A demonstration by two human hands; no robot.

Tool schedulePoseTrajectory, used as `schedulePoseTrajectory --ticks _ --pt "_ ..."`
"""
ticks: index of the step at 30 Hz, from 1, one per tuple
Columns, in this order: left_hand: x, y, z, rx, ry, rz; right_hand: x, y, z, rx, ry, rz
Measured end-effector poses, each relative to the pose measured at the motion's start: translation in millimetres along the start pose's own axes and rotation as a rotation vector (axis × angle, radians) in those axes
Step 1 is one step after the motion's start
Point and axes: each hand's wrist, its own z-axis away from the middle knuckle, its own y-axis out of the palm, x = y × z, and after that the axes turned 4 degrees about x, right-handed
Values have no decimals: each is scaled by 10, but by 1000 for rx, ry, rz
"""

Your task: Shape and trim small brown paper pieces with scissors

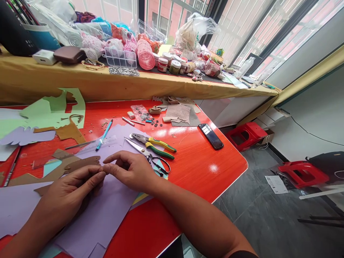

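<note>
Left hand (pixel 71 188) and right hand (pixel 129 170) meet fingertip to fingertip over a lilac paper sheet (pixel 107 215) on the red table (pixel 199 161). Contact point sits just right of the rounded end of a brown leather strip (pixel 80 163), which lies flat on the lilac sheet and runs leftward, away from the fingers; the strip shows a row of small holes. Left hand: fingers extended and pressed together, thumb closed against them in a pinch; palm down, forearm entering from the lower left. Right hand: thumb and forefinger pinched toward the left fingertips, remaining fingers loosely curled, knuckles up, wrist resting on the sheet, forearm entering from the lower right. Whatever is pinched between the two sets of fingertips is too small to tell; cannot confirm whether either hand touches the leather strip itself, though the left fingertips lie just beside its end. Just beyond the right hand: scissors (pixel 150 156), blades pointing left, handles touching the hand's far side. Beyond those, pliers with yellow-green handles (pixel 156 143). A blue pen (pixel 104 135) lies farther left, a dark phone (pixel 211 136) well apart to the right.
</note>
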Motion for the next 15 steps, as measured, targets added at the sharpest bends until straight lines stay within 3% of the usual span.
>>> schedulePoseTrajectory --ticks 8,15 --pt "-41 5 32 23 12 -21 -48 25 -3 12 -10 8" --pt "52 -7 19 28 -30 -44 -28 13 7 22 45 69"
